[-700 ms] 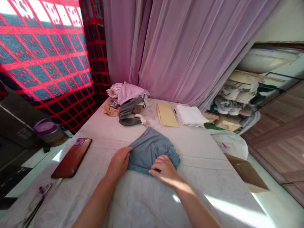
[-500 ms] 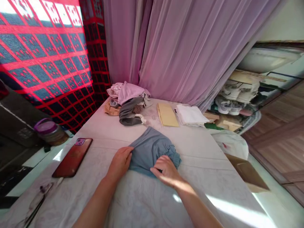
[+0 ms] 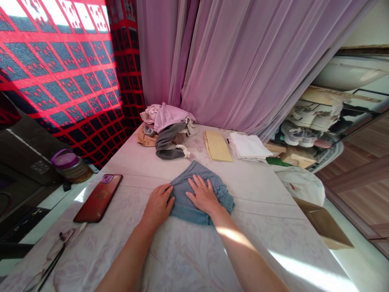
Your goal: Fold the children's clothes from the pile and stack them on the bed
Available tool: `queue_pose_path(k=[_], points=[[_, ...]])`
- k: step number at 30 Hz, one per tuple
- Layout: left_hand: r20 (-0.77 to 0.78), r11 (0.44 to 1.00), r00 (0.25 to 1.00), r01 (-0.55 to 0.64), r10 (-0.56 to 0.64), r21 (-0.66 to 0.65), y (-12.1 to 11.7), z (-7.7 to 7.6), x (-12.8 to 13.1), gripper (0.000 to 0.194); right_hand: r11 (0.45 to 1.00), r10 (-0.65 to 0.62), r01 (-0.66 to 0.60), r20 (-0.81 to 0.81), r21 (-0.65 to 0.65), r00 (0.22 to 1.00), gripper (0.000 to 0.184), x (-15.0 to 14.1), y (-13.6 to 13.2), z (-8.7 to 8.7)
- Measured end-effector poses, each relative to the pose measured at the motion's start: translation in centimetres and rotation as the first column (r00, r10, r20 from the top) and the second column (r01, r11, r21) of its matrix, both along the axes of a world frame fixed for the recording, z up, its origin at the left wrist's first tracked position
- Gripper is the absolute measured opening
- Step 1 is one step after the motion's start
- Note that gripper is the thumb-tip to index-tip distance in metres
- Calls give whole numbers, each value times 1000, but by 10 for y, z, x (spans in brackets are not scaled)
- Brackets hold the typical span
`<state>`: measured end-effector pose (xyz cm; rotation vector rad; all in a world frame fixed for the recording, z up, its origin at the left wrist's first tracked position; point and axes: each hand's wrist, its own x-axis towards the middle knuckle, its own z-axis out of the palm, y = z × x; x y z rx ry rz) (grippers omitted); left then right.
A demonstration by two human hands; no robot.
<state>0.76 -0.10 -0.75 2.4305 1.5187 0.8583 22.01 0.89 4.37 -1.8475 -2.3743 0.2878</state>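
A folded blue-grey garment [image 3: 185,194] with a gathered, ruffled elastic edge on its right lies flat on the table, its far corner pointed. My left hand [image 3: 157,205] rests at the garment's left edge, fingertips and thumb touching the cloth from above, with a gap between thumb and fingers. Flat on the middle of the fabric lies my right hand [image 3: 204,196], its fingers spread. Part of the cloth is hidden under this hand.
A pile of clothes [image 3: 170,129] sits at the table's far left, beside a folded yellow cloth [image 3: 218,146] and a white stack [image 3: 249,147]. Near the left edge are a red phone [image 3: 99,198] and glasses [image 3: 54,251]. An open cardboard box [image 3: 323,223] stands right of the table [image 3: 261,239].
My right hand has moved from the garment's near right part up to its middle, its curled fingers now flat and spread. My left hand stays at the left edge. The view has shifted slightly.
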Motion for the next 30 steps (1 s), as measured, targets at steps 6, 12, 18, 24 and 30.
queue_pose_path(k=[6,12,18,24,30], points=[[49,1000,999,-2,3,-12,2,0,-2,33,996,-57,59,32,-63,998,58,3,-2,-14],[110,999,993,-36,39,-30,1,2,-4,37,990,-140,139,35,36,990,55,1,-4,-17],[97,996,994,-46,53,-70,-4,5,-2,33,985,-162,156,76,79,984,52,3,-4,-26],[105,989,990,-78,92,-128,-11,9,0,34,981,-134,123,68,148,989,49,9,-5,-37],[107,989,991,-66,80,-134,-14,9,-1,36,978,-107,95,55,184,993,50,13,-5,-46]])
